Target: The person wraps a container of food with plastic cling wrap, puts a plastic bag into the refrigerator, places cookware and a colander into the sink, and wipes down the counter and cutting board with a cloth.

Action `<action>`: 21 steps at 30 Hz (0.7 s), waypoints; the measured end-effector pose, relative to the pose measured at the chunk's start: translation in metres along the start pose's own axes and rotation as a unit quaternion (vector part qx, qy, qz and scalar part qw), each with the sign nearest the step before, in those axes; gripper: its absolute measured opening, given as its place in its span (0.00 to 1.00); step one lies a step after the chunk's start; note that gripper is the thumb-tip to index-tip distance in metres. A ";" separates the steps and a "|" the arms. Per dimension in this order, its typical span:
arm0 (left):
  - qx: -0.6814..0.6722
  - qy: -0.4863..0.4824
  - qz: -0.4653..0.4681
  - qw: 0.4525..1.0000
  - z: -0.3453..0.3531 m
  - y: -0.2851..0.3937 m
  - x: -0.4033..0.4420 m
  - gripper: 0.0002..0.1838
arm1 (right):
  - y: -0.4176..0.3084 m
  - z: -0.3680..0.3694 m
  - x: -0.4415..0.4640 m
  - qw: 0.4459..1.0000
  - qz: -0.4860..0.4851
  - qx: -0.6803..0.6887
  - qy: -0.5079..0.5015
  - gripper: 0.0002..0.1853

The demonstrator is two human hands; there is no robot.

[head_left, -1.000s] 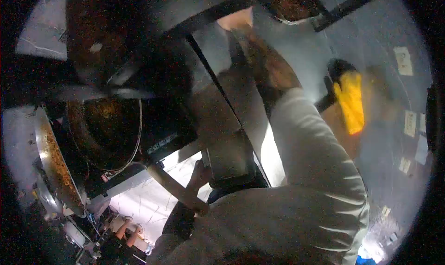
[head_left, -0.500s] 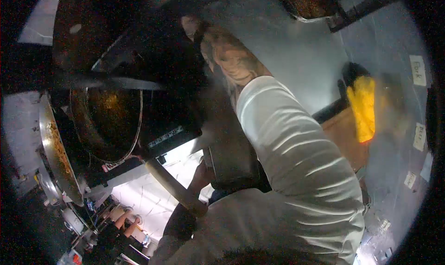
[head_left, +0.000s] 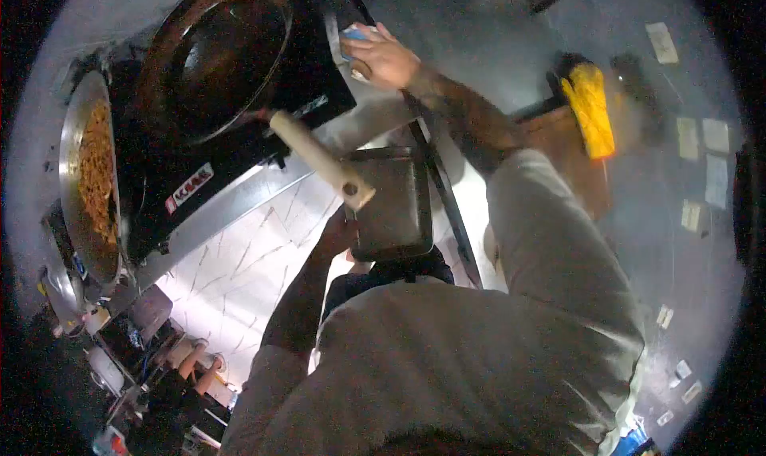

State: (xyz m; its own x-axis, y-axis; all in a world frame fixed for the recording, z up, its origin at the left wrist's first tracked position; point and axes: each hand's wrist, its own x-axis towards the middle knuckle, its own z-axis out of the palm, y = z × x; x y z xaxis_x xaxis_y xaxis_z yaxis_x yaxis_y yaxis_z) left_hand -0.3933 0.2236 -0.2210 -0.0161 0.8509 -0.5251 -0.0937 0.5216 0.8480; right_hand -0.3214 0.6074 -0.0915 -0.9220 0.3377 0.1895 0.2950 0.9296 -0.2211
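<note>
My left hand [head_left: 341, 231] grips the left side of a dark rectangular tray [head_left: 392, 209], held in front of my body below the counter edge; most of its fingers are hidden. My right hand [head_left: 386, 59] reaches forward to the counter and holds a crumpled blue-and-white cloth [head_left: 358, 35] against the surface beside the black stove [head_left: 179, 161]. A frying pan [head_left: 231, 61] sits on that stove, its wooden handle [head_left: 319, 159] pointing toward me above the tray's left corner.
At left stands a wide metal pan [head_left: 70, 149] of browned food. A yellow glove [head_left: 591, 111] lies on the right by a brown board [head_left: 550, 149]. Paper labels [head_left: 688, 139] are stuck on the grey surface. Another person's arms [head_left: 198, 367] show at lower left.
My view has shifted, bringing the stove and tray fully into sight. The right hand, dark and unclear before, now shows on the counter with the cloth.
</note>
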 end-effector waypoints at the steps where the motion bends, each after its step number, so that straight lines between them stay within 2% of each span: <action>1: 0.132 0.023 0.039 0.990 -0.002 0.007 -0.010 0.17 | -0.011 0.007 -0.014 0.999 0.045 -0.008 0.023 0.20; 2: 0.133 0.017 0.047 0.990 -0.004 0.015 -0.016 0.17 | -0.021 0.014 -0.026 0.997 0.064 -0.028 0.039 0.23; 5: 0.182 -0.029 0.066 0.981 -0.022 0.013 -0.022 0.18 | -0.064 0.031 -0.064 0.986 0.078 -0.114 0.095 0.21; 6: 0.182 -0.033 0.019 0.983 -0.035 0.002 -0.018 0.19 | -0.071 0.056 -0.084 0.991 0.053 -0.087 0.081 0.23; 7: 0.125 -0.035 0.010 0.991 -0.029 0.006 -0.027 0.19 | -0.110 0.031 -0.100 0.988 0.087 -0.088 0.097 0.23; 8: 0.068 -0.037 0.001 0.997 -0.022 0.012 -0.036 0.19 | -0.136 0.027 -0.119 0.994 0.079 -0.030 0.068 0.22; 9: -0.052 -0.025 0.029 0.998 -0.015 0.036 -0.055 0.19 | -0.161 0.023 -0.138 0.996 0.075 0.029 0.039 0.21; 10: -0.124 -0.041 0.050 0.990 -0.013 0.034 -0.056 0.19 | -0.184 0.014 -0.156 0.993 -0.013 0.071 0.088 0.19; 11: -0.193 -0.056 0.064 0.978 -0.018 0.027 -0.057 0.19 | -0.212 0.016 -0.168 0.994 -0.008 0.089 0.067 0.16; 12: -0.094 -0.116 0.134 0.980 -0.027 0.028 -0.063 0.18 | -0.240 0.016 -0.180 0.993 -0.002 0.107 0.045 0.14; 13: -0.094 -0.124 0.138 0.978 -0.027 0.032 -0.062 0.18 | -0.263 0.007 -0.184 0.969 0.110 0.207 0.075 0.15; 15: 0.015 -0.062 0.076 0.995 -0.029 0.033 -0.075 0.19 | -0.292 -0.025 -0.186 0.934 0.218 0.216 0.181 0.16; 17: 0.045 -0.031 0.090 0.994 -0.028 0.027 -0.077 0.21 | -0.289 -0.058 -0.185 0.886 0.299 0.217 0.280 0.17; 18: 0.049 -0.030 0.052 0.997 -0.027 0.029 -0.079 0.20 | -0.274 -0.068 -0.195 0.924 0.280 0.074 0.250 0.19; 19: 0.053 -0.028 0.016 0.998 -0.024 0.032 -0.077 0.20 | -0.246 -0.064 -0.202 0.895 0.345 0.102 0.263 0.20; 20: 0.049 -0.020 0.091 0.995 -0.018 0.027 -0.073 0.18 | -0.219 -0.049 -0.220 0.878 0.401 0.054 0.257 0.24; 21: 0.051 -0.014 0.092 0.994 -0.016 0.028 -0.070 0.18 | -0.189 -0.044 -0.245 0.874 0.391 0.120 0.263 0.26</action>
State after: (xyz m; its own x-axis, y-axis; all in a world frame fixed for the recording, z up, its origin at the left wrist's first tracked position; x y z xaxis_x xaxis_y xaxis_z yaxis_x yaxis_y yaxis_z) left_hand -0.4103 0.1772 -0.1617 0.0040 0.9330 -0.3598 0.0100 0.3598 0.9330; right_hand -0.1407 0.3554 -0.0544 -0.2002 0.9362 0.2890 0.6639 0.3465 -0.6627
